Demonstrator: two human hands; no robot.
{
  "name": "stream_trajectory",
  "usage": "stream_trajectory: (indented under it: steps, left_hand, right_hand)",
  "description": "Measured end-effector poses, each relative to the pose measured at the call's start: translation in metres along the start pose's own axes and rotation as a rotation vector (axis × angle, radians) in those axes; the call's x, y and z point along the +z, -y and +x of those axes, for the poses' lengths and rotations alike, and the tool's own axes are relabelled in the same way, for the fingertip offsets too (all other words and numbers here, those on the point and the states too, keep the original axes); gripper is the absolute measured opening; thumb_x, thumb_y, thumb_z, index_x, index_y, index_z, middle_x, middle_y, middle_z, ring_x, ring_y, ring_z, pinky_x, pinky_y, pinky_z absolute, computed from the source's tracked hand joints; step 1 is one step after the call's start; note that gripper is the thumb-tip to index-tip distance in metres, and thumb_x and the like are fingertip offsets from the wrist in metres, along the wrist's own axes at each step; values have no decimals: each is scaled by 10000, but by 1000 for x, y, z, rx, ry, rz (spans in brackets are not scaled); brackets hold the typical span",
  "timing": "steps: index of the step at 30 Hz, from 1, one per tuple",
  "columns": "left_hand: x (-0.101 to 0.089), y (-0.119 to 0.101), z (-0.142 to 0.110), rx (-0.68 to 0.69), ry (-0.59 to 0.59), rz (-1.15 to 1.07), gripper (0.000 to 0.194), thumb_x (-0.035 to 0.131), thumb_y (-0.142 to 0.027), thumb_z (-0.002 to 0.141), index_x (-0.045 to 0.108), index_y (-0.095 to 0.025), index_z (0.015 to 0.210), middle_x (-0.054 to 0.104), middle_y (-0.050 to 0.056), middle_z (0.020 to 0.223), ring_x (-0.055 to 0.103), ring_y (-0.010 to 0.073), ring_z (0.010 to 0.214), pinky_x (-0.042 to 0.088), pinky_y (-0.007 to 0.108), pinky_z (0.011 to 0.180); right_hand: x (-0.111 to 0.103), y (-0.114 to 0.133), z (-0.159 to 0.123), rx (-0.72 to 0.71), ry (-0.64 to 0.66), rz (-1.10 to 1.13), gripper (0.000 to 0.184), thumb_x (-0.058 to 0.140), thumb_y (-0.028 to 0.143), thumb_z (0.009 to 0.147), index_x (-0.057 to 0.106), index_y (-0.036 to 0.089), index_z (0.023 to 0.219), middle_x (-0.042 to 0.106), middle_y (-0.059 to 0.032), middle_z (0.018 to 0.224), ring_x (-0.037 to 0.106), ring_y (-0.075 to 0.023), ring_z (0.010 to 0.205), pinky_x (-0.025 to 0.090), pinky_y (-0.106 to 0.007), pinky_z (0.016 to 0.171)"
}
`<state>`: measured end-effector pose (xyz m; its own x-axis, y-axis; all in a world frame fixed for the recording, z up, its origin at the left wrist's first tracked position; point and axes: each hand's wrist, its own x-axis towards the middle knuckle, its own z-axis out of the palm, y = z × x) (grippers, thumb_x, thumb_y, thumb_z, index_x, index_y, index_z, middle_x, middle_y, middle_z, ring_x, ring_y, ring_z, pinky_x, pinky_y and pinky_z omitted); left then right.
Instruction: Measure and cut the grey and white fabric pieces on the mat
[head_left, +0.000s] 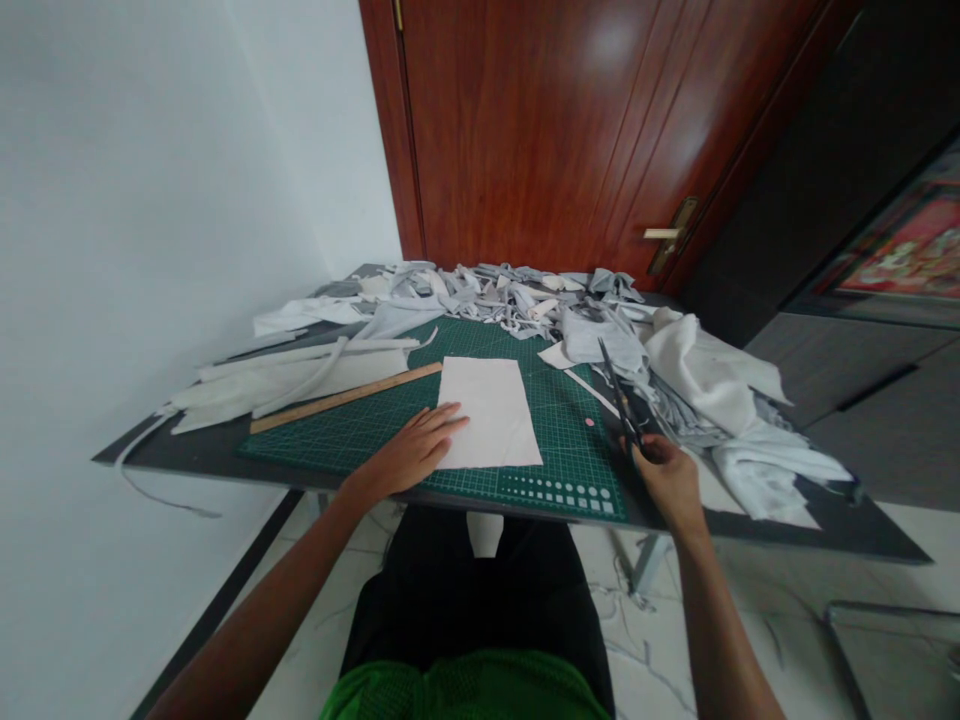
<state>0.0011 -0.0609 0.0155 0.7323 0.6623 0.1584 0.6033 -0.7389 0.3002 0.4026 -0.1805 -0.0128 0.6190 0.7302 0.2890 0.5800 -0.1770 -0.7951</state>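
A white rectangular piece of cloth (491, 412) lies flat on a green cutting mat (390, 420). My left hand (420, 450) rests with fingers stretched out, its fingertips on the cloth's left edge. On the right, my right hand (667, 478) is closed round the handles of dark scissors (624, 400), whose blades point away from me over the mat's right edge. A wooden ruler (345, 398) lies slantwise on the mat, left of the cloth, its upper end close to the cloth's corner.
Heaped cloth scraps (502, 300) cover the back of the dark table (217, 452). White strips (300, 380) lie at left, crumpled white cloth (697, 370) at right. A small pink piece (589, 422) sits on the mat. Behind stands a wooden door (540, 130).
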Motion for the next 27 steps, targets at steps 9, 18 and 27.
stream_trajectory:
  steps: [9, 18, 27]
  left_hand:
    - [19, -70, 6, -116, -36, 157, 519, 330, -310, 1072, 516, -203, 1545, 508, 195, 1502, 463, 360, 1340, 404, 534, 1097]
    - [51, -121, 33, -169, -201, -136, 512, 320, -362, 1089, 501, -173, 1529, 587, 173, 1329, 492, 340, 1262, 419, 541, 1109]
    - [52, -142, -2, 20, -377, -250, 321, 446, -259, 1056, 651, -186, 1291, 655, 119, 1343, 545, 279, 1321, 428, 481, 1156]
  right_hand:
    - [-5, 11, -4, 86, -14, 126, 596, 704, 779, 630, 662, 190, 714, 703, -82, 665, 641, -231, 636, 464, -303, 595]
    - [-5, 12, -4, 104, -9, 167, 550, 693, 741, 666, 609, 198, 647, 619, -40, 603, 536, -178, 593, 420, -291, 576]
    - [-5, 11, -4, 101, 6, 271, 503, 739, 680, 652, 611, 194, 665, 594, -23, 622, 527, -172, 632, 401, -271, 567]
